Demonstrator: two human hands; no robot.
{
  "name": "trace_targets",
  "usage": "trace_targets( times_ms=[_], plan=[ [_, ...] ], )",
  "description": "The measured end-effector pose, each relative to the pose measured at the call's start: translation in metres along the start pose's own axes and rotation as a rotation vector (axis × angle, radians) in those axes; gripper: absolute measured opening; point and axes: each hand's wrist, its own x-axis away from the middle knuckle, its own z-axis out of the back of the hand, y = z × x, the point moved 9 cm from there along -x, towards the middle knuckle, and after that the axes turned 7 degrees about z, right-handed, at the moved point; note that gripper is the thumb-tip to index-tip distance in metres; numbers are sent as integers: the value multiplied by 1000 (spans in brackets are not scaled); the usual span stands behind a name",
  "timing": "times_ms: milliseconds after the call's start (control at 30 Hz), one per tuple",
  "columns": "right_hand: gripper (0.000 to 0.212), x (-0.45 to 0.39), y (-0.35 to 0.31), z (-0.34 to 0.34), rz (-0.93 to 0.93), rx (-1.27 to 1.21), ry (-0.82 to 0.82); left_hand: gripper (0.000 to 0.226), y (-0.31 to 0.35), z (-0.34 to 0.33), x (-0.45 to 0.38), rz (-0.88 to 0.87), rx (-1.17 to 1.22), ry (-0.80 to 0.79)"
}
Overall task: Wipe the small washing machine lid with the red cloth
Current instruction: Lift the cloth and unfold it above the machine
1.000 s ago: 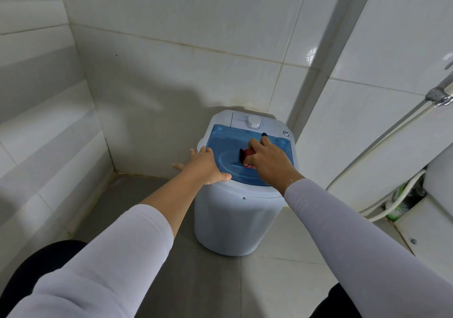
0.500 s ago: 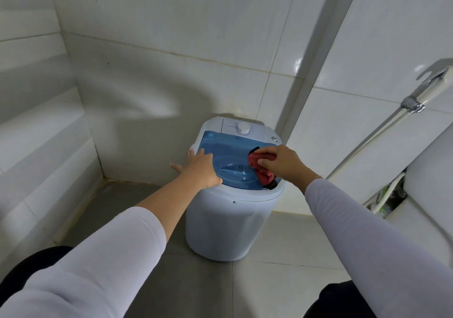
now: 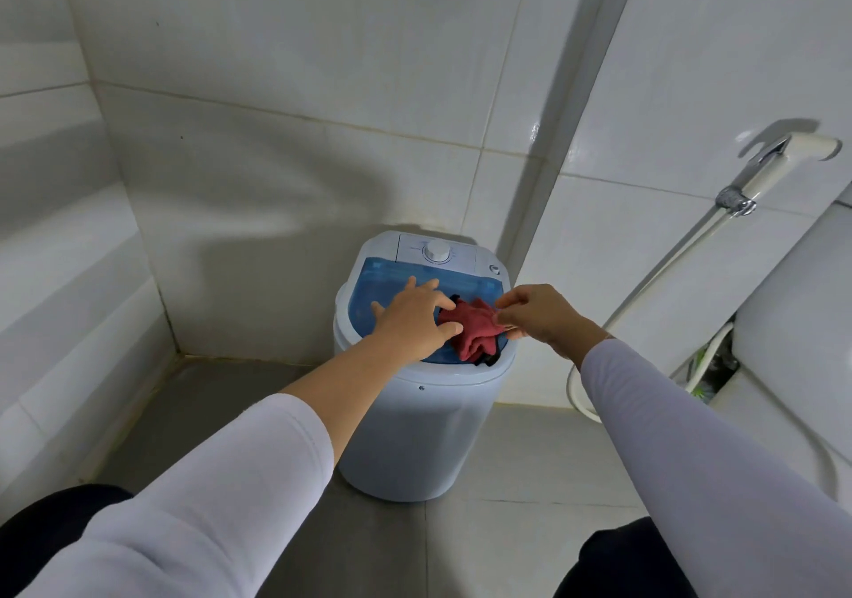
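Observation:
A small white washing machine (image 3: 415, 436) stands on the floor in a tiled corner. Its blue see-through lid (image 3: 387, 274) faces up, with a white dial (image 3: 436, 250) behind it. The crumpled red cloth (image 3: 475, 330) lies on the right half of the lid. My left hand (image 3: 410, 320) rests flat on the lid with fingers spread, its thumb and forefinger touching the cloth's left edge. My right hand (image 3: 539, 316) pinches the cloth's right edge between its fingertips.
White tiled walls close in at left and behind the machine. A bidet sprayer (image 3: 774, 159) hangs on the right wall, its hose (image 3: 654, 274) looping down to the floor. A white toilet (image 3: 793, 320) stands at the far right. The floor is grey tile.
My left hand slid from the lid's left rim to the middle, beside the cloth. My right hand went from pressing the bunched cloth to pinching its right edge; the cloth now lies more spread out.

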Motion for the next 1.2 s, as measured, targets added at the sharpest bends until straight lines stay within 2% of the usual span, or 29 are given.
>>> trace_targets(
  times_ms=[67, 200, 400, 633, 767, 967, 1067, 1200],
  plan=[
    [14, 3, 0, 1, 21, 27, 24, 41, 9, -1, 0, -16, 10, -8],
    [18, 5, -4, 0, 91, -2, 52, 39, 28, -3, 0, -66, -1, -31],
    [20, 10, -6, -6, 117, -171, -69, 38, 39, -9, -9, -100, -107, -69],
    [35, 6, 0, -10, 179, -37, -84, 21, 34, -5, -11, -72, -49, 28],
    [24, 1, -3, -14, 208, -41, -64, 13, 26, 1, -11, -53, 10, 88],
    [16, -13, -20, -10, 239, 10, 64, 10, 10, 9, -21, -14, 110, 105],
    [19, -24, -39, -8, 273, 61, 98, 9, -1, 30, -30, 25, 139, 163],
    [21, -42, -74, -10, 351, 142, 82, 22, -15, 67, -43, 26, 215, 227]
  ],
)
